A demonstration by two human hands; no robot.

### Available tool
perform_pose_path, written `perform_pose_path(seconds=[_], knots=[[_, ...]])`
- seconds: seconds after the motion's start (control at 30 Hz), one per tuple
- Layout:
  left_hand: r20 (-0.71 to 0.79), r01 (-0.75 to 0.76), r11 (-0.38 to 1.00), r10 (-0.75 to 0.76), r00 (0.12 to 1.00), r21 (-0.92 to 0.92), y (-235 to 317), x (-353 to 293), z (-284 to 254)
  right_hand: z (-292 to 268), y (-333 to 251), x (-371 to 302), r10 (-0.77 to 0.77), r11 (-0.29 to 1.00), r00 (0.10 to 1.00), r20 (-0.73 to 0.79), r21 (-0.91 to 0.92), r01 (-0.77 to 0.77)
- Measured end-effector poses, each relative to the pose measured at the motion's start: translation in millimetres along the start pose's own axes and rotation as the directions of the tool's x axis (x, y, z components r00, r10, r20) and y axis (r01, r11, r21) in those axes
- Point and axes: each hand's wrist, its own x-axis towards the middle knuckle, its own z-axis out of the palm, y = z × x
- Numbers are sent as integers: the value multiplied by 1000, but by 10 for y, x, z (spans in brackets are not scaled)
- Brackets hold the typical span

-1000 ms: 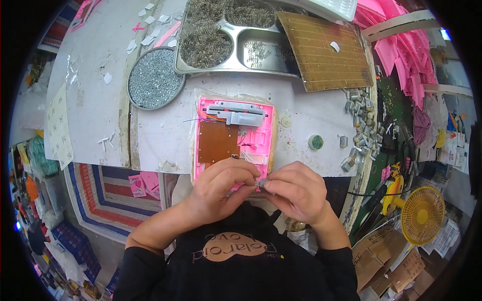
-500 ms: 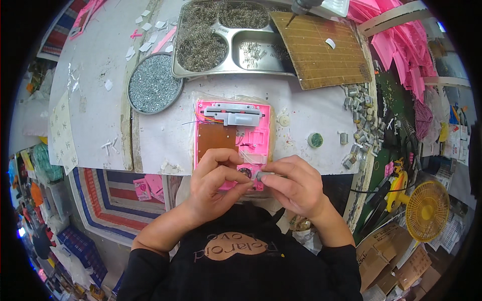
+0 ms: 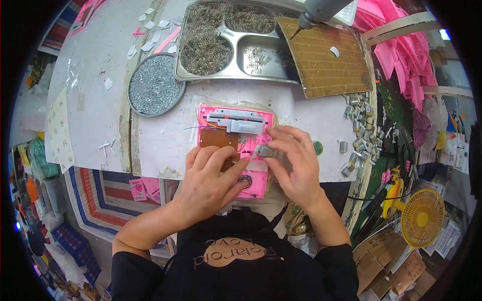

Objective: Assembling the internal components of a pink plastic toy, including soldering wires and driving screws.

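A pink plastic housing (image 3: 260, 176) lies on the bench in front of me, with a grey slotted mechanism (image 3: 236, 122) along its far side and a brown circuit board (image 3: 215, 137) on its left. Between the thumb and fingers of my right hand (image 3: 296, 163) is a small silver motor (image 3: 262, 151), held over the right part of the housing. My left hand (image 3: 211, 173) lies over the housing's near left part, thumb and forefinger apart, fingertips close to the motor. Thin wires run inside the housing; my left fingers hide part of the board.
Beyond the housing stands a steel compartment tray (image 3: 241, 36) of springs, partly under a brown board (image 3: 326, 55) with a power driver (image 3: 316, 15) above. A round dish of screws (image 3: 156, 84) is at left. Loose motors (image 3: 357, 125) lie at right, near a yellow fan (image 3: 423, 218).
My right hand has carried the motor away from me, over the middle of the housing. My left hand has shifted left, its thumb and forefinger parting from the motor's end.
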Motion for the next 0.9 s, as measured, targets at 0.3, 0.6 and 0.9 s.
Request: perform_pose_path(seconds=[0.3,0.6,0.9], knots=[[-219,143,975,-104,970,170,-410,178,-183,123,65,53,60,994,998,2,-93,-60],[-179,174,978,-152,972,115,-283,18,-85,90,18,125,127,988,990,67,-92,-120],[-239,-14,999,24,971,45,-197,207,-143,-66,73,9,46,998,999,-16,35,-46]])
